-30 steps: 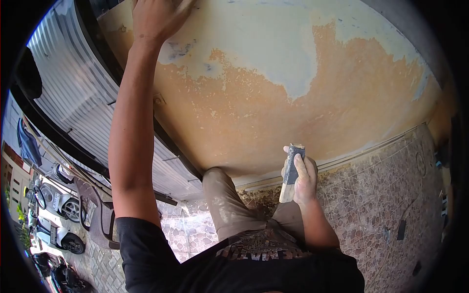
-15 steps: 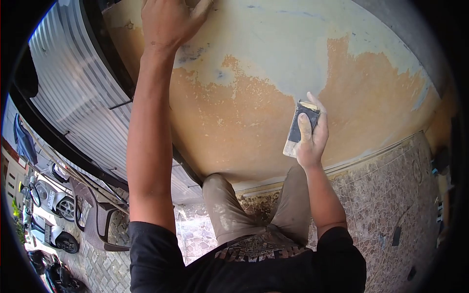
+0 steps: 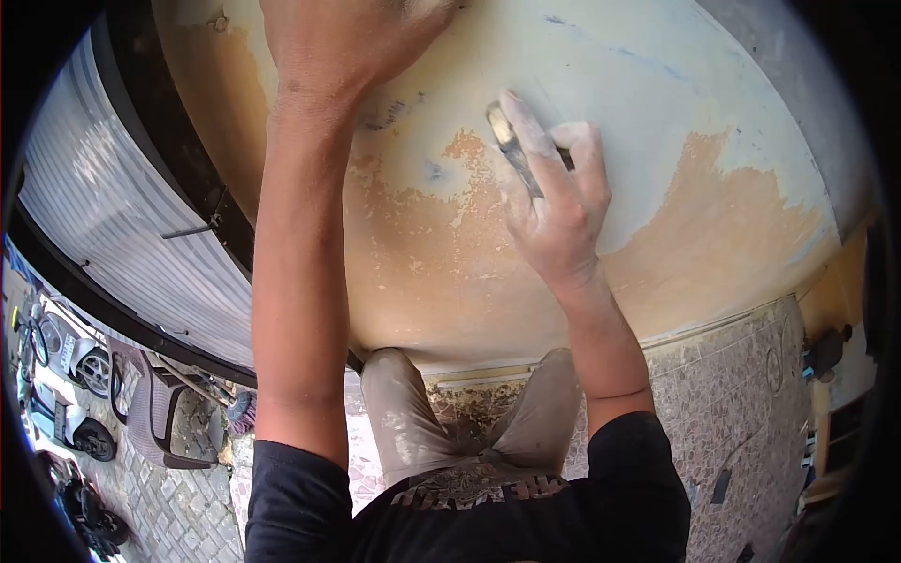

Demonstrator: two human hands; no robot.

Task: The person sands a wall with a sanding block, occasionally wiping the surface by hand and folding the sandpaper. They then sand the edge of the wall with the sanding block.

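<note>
A wall [image 3: 450, 310] with pale patches over an orange coat fills the upper middle of the head view. Against its pale part, my right hand [image 3: 558, 192] grips a dark sanding block [image 3: 514, 150], fingers wrapped over it and slightly blurred. My left hand [image 3: 352, 38] reaches to the top edge of the view, to the left of the block and by the wall. Its fingers are mostly cut off by the frame, so what they touch is hidden.
Corrugated sheeting [image 3: 122, 206] with a dark frame stands at the left. Below it are a chair [image 3: 155, 413] and parked motorcycles [image 3: 70, 422]. Stone-patterned tiles [image 3: 676, 403] run along the wall's base, with a small dark object [image 3: 721, 486] on them.
My right hand has moved up and left with the block, which is now turned against the wall. The view has shifted, and my left hand shows larger at the top.
</note>
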